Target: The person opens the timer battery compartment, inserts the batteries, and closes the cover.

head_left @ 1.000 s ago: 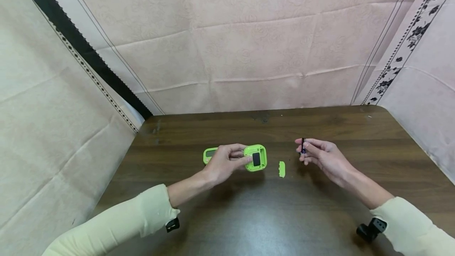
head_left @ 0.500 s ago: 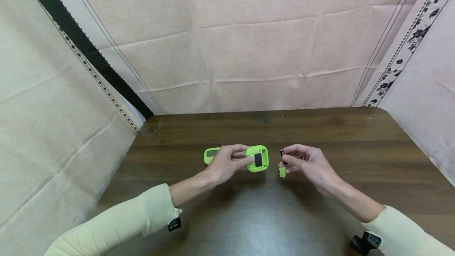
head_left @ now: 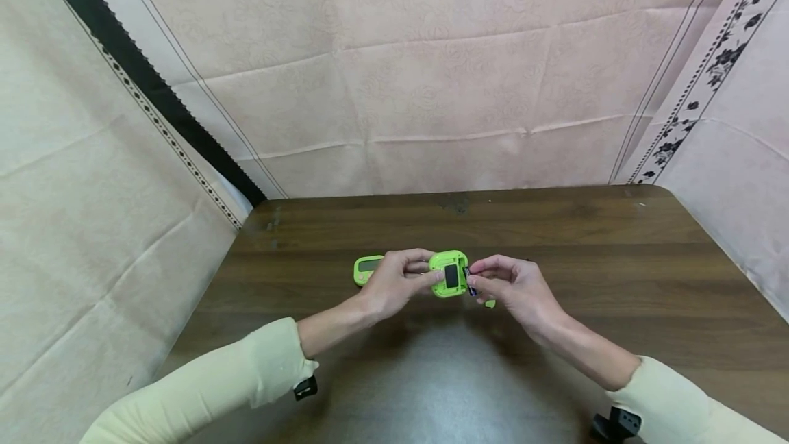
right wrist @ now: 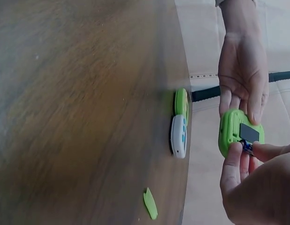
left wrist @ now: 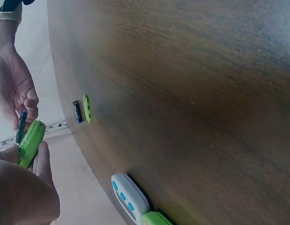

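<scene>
My left hand [head_left: 394, 288] holds a green digital timer [head_left: 440, 286], its back with a black rectangle turned up and its battery slot uncovered. The thumb lies on its back. Between right-hand fingertips I pinch a small dark battery [head_left: 472, 288], at the right edge of the timer by the slot; whether it sits inside is hard to tell. My right hand [head_left: 520, 293] partly hides a small green battery cover [head_left: 490, 304] lying on the table. In the left wrist view, a second battery [left wrist: 77, 111] lies beside that cover.
Another green device [head_left: 365, 267] with a grey display lies on the brown wooden table [head_left: 394, 396] behind my left hand. A white device with blue buttons [right wrist: 179, 136] touches it. Pale patterned cloth [head_left: 431, 88] hangs behind the table's far edge.
My right hand has come leftward with the battery, past the green cover, up to the timer's edge. The left hand and timer have shifted only slightly right.
</scene>
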